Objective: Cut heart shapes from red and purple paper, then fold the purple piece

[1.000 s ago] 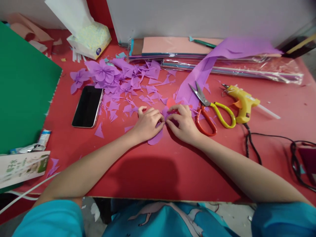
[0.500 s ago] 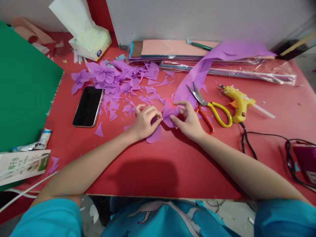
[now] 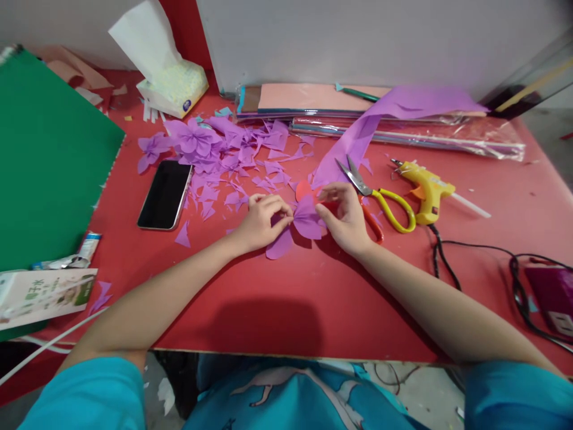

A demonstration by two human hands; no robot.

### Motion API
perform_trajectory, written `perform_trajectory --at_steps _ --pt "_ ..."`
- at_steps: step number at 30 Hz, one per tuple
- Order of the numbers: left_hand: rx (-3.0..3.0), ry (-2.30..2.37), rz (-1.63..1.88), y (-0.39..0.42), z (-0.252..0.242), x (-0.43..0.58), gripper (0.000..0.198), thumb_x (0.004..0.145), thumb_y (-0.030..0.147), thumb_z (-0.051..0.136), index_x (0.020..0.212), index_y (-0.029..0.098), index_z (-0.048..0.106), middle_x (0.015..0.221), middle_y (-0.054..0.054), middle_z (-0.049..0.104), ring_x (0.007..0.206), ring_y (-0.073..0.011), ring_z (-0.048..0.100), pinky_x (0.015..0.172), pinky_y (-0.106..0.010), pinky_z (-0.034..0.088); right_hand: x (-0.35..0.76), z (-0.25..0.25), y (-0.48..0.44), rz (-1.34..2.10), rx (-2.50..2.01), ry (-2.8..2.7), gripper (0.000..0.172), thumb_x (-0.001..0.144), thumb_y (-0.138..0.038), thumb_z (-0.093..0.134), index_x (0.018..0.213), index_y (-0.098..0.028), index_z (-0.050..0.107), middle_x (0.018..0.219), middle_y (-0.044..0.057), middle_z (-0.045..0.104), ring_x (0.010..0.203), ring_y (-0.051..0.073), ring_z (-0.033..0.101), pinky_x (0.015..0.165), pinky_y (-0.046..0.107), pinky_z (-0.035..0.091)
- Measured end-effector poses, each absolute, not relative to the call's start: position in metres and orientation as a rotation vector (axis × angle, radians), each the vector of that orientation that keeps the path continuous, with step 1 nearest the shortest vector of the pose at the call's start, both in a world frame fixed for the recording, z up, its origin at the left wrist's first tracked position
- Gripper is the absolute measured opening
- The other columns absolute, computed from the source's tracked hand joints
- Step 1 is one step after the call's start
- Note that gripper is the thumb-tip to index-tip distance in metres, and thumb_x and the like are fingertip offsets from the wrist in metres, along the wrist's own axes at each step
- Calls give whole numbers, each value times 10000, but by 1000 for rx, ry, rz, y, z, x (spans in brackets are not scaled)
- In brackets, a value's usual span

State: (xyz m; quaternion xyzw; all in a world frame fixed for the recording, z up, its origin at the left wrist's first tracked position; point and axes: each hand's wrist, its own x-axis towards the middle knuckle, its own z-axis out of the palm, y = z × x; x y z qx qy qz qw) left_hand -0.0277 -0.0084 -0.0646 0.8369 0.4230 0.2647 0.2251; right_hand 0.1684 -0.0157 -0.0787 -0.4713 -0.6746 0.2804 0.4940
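Note:
My left hand (image 3: 265,223) is closed in a pinch on the gathered end of a pleated purple paper petal (image 3: 308,221), which fans out to the right. Curled and slightly apart, the fingers of my right hand (image 3: 345,216) are at the petal's right edge; the thumb tip is close to it, and touching cannot be ruled out. Below my left fingers a loose purple petal (image 3: 280,245) lies on the red table (image 3: 268,286). A round red piece (image 3: 303,190) shows just behind the pleated petal. Scissors (image 3: 358,179) with yellow and red handles lie beside my right hand.
Purple paper flowers (image 3: 194,140) and scraps (image 3: 242,158) lie at the back left, beside a phone (image 3: 165,194) and a tissue box (image 3: 174,89). A purple strip (image 3: 344,149) trails from wrapped paper packs (image 3: 412,134). A yellow glue gun (image 3: 425,188) lies right, its cord (image 3: 441,257) running forward.
My right fingers have loosened from the petal and moved slightly right. The petal now spreads out more, and more of the red piece shows behind it. My left hand keeps its pinch.

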Motion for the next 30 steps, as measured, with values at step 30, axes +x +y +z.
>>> perform_trajectory --at_steps 30 --pt "2339 1154 553 -9 -57 -30 150 818 296 571 744 183 635 777 10 675 833 -169 585 874 -395 238 165 -79 -27 -78 -989 -2320 110 793 -236 581 718 -208 656 1202 72 499 1126 295 395 984 539 254"
